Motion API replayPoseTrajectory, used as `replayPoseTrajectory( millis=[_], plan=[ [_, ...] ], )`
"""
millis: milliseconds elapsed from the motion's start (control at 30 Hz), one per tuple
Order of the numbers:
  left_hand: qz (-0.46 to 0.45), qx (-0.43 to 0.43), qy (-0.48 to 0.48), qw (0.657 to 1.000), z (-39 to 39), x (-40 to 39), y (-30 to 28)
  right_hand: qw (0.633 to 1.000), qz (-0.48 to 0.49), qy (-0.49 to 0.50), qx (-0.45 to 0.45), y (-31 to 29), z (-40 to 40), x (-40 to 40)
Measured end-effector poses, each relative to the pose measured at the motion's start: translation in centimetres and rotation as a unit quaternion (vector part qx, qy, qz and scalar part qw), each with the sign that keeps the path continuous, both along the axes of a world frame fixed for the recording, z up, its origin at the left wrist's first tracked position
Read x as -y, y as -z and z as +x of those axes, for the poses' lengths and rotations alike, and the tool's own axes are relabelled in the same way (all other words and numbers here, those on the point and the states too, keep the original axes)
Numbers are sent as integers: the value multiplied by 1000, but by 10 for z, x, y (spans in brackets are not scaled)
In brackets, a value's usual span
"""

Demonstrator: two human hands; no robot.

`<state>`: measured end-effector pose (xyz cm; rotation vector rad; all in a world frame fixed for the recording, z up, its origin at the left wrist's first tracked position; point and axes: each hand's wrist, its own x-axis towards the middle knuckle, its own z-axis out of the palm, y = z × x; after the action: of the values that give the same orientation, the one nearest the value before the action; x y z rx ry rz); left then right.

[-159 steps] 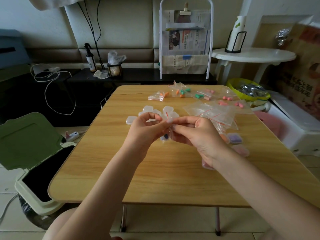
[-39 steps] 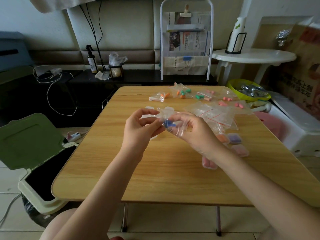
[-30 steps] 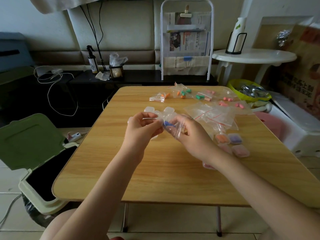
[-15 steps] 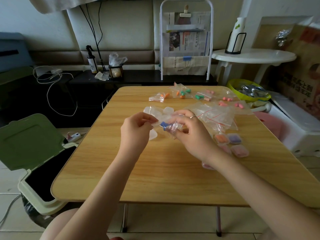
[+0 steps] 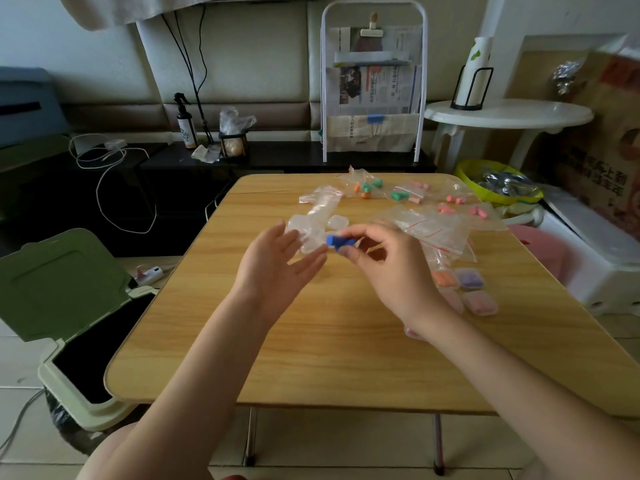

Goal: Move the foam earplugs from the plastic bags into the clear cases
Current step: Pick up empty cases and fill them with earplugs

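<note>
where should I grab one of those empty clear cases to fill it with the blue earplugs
Take the clear case by its two opposite side edges, coming from above with the left hand, which is open. It lies flat on the table, and the right hand is busy pinching the blue earplugs.

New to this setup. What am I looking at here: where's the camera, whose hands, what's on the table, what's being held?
There is no robot here: a person works with bare hands, and the single wide-angle camera sits on their head, looking forward and down. So the arms enter from the bottom of the picture.

The right hand pinches a blue earplug between fingertips. The left hand is open, fingers straight, holding nothing, right beside empty clear cases.

On the wooden table lie small plastic bags, the far ones with orange, green and pink earplugs inside. Near the right edge sit filled cases, holding orange, purple and pink earplugs.

A green bin stands open on the floor at left.
</note>
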<state>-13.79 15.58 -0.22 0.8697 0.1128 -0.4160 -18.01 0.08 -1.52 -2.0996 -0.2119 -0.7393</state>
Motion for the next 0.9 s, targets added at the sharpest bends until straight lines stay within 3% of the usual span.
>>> replayPoseTrajectory(
  millis=[133, 367, 500, 600, 900],
  plan=[
    [-94, -63, 104, 988, -13, 9, -3, 997, -65, -46, 15, 6, -3, -11],
    [-136, -126, 64, 981, -9, 15, 1, 993, -109, -43, 28, 8, -3, -9],
    [-38, -92, 42, 994, -6, 16, 5, 987, -135, 37, 81, 3, 0, -4],
    [48, -44, 49, 997, -4, 16, 8, 984, -158, 74, 38, 1, 4, 6],
    [233, 66, 48, 969, -9, 14, 12, 992, -20, -89, -83, -10, -2, 13]
  ],
)
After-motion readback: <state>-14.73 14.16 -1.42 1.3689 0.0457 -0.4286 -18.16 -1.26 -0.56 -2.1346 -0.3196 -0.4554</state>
